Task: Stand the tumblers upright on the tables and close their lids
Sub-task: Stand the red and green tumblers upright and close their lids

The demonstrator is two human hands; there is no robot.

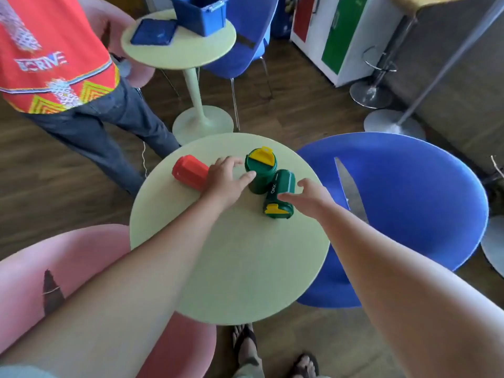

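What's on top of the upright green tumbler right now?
The upright green tumbler carries a yellow lid, its flap raised at the far edge. What is inside is covered.

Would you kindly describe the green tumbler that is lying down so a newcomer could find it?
Start at the near round table between the pink and blue chairs. Three tumblers sit toward its far edge. The lying green tumbler is on its side by the right hand, unlike the upright green tumbler and the red tumbler.

Both bare forearms reach forward from the near edge, converging toward the middle. The left hand [225, 177] is palm down, fingers spread and loosely curled — gripping nothing. The right hand [311, 196] is also open, fingers splayed leftward, thumb raised — empty.
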